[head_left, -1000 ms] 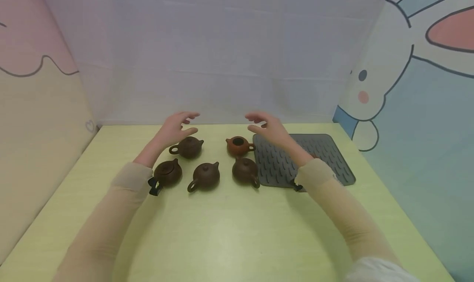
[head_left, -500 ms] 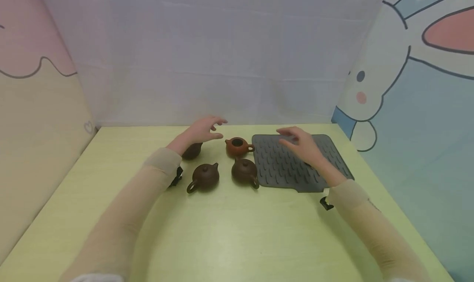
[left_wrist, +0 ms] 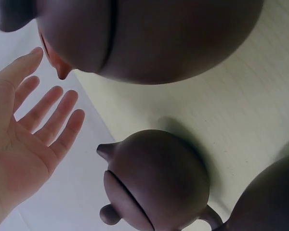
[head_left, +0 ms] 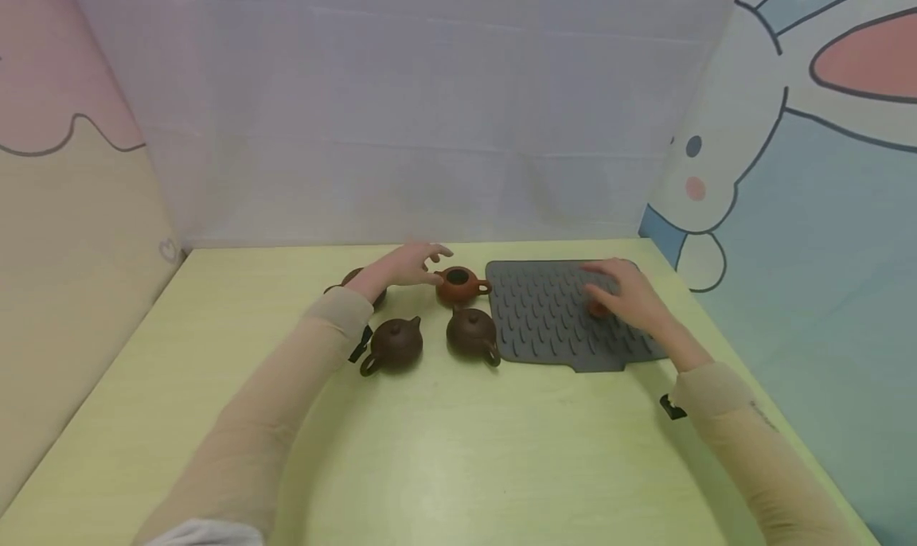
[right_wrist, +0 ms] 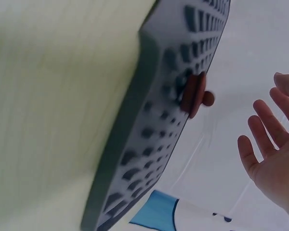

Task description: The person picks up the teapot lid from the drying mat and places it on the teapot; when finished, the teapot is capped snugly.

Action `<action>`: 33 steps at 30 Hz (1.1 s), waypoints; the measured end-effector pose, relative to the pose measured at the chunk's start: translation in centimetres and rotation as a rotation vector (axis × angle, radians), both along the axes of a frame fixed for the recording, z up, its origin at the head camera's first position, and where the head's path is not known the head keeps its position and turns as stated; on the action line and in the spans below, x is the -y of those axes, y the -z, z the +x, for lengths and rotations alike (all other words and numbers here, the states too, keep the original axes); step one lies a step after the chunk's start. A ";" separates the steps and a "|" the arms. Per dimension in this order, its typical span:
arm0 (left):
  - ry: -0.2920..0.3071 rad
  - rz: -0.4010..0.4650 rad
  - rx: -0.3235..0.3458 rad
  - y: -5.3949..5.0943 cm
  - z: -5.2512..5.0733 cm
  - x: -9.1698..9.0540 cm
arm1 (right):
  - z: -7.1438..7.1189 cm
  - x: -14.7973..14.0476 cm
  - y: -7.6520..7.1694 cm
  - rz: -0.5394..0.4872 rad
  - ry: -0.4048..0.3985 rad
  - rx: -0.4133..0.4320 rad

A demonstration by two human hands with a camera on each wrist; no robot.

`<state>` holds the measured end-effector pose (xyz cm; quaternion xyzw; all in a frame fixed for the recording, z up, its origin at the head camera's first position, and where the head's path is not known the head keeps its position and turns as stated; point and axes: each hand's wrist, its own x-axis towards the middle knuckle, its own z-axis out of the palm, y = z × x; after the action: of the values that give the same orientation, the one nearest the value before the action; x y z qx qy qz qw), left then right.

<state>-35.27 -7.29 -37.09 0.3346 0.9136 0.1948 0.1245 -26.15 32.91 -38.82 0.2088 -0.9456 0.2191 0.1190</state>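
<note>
My left hand (head_left: 411,266), fingers spread and holding nothing, hovers by the spout side of an orange-brown teapot (head_left: 451,296) whose top opening is uncovered. Whether the thumb touches that teapot, I cannot tell. In the left wrist view only its spout (left_wrist: 61,68) shows behind a dark brown teapot (left_wrist: 183,38). Over the grey ridged mat (head_left: 537,323), my right hand (head_left: 634,295) reaches above a small reddish-brown lid (head_left: 596,309). The right wrist view has this knobbed lid (right_wrist: 193,96) on the mat, with the relaxed fingers apart from it.
Two dark brown teapots, a left one (head_left: 397,344) and a right one (head_left: 471,335), stand in front of the orange-brown one. Another dark teapot (head_left: 353,276) is partly hidden by the left arm. A pale cloth wall (head_left: 430,132) closes off the table's back edge.
Both hands have moved right and come lower, the left from above the dark teapots to the orange-brown one, the right across the mat to the lid. The teapots stay put.
</note>
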 end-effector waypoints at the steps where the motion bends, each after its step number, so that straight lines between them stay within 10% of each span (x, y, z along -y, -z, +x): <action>1: 0.001 0.003 0.013 0.1 0.0 0.0 | 0.0 -0.4 0.2 0.002 0.003 0.005; 16: -0.020 -0.041 0.041 1.4 -0.1 0.0 | 0.5 -2.8 1.1 0.142 0.031 0.209; 33: -0.056 -0.020 0.081 1.4 0.3 0.2 | 0.2 -2.8 1.7 0.139 0.067 0.148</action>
<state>-35.00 -7.49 -38.54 0.2997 0.9186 0.2025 0.1589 -25.98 35.71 -40.48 0.1679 -0.9712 0.1638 0.0413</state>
